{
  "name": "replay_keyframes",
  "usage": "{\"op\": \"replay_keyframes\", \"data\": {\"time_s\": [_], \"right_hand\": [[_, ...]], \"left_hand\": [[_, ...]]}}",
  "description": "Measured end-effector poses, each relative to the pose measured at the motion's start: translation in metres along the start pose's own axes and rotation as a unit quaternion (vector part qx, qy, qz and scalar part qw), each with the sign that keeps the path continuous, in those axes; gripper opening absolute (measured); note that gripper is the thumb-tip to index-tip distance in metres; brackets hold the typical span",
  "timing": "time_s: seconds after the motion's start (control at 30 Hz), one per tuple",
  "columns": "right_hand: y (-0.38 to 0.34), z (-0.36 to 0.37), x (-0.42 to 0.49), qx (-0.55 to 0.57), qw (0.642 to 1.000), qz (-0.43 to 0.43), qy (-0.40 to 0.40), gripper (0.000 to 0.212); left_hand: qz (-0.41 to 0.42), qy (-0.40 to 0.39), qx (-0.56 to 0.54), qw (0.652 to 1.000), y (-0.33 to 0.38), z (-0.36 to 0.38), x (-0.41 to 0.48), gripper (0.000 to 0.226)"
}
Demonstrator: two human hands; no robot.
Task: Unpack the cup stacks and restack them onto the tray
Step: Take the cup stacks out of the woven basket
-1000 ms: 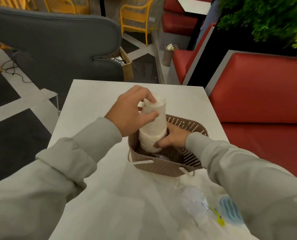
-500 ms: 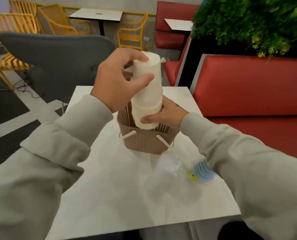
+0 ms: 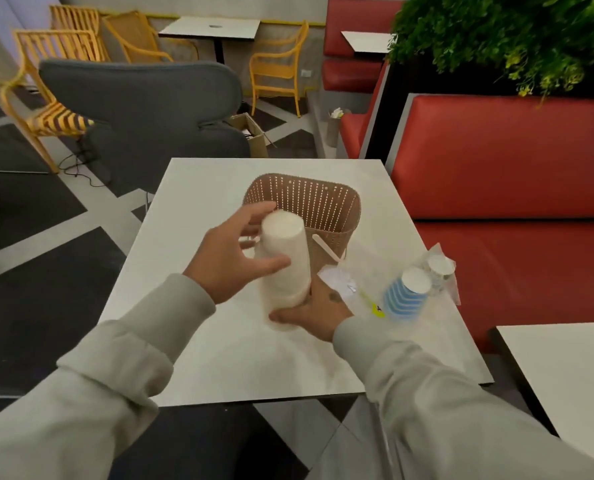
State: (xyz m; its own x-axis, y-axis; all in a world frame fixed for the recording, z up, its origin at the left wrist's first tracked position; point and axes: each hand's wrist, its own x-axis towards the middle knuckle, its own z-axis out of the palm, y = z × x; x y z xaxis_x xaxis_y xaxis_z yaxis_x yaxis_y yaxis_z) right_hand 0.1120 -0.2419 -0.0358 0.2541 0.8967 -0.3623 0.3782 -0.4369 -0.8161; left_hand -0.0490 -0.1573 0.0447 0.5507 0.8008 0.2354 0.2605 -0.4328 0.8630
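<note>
A stack of white cups [image 3: 285, 268], upside down, is held above the white table [image 3: 219, 355] in front of the brown perforated basket [image 3: 309, 199]. My left hand [image 3: 233, 258] grips the upper part of the stack, thumb in front and fingers behind. My right hand [image 3: 316, 311] holds the bottom of the stack from the right and below. A blue striped cup stack [image 3: 408, 294] stands upside down on the table to the right, inside clear plastic wrap [image 3: 440, 268] with another small cup.
A crumpled clear wrapper [image 3: 337, 282] with a yellow tag lies beside the basket. A grey chair [image 3: 143, 109] stands behind the table, a red bench [image 3: 506, 188] to the right. Another white table [image 3: 572, 375] is at the lower right. Yellow chairs stand at the back.
Both hands have lifted the white cup stack out of the basket and brought it toward me, in front of the basket. The camera has pulled back and shows more of the table.
</note>
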Motion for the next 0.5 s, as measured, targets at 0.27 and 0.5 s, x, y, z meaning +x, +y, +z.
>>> {"op": "replay_keyframes", "data": {"time_s": [0.27, 0.5], "right_hand": [[0.014, 0.036, 0.018, -0.018, 0.997, 0.069, 0.006, 0.077], [0.009, 0.058, 0.040, -0.019, 0.993, 0.117, -0.003, 0.077]], "left_hand": [[-0.067, -0.074, -0.014, 0.995, -0.051, 0.001, 0.003, 0.066], [-0.082, -0.133, 0.017, 0.988, -0.086, -0.003, 0.009, 0.061]]}}
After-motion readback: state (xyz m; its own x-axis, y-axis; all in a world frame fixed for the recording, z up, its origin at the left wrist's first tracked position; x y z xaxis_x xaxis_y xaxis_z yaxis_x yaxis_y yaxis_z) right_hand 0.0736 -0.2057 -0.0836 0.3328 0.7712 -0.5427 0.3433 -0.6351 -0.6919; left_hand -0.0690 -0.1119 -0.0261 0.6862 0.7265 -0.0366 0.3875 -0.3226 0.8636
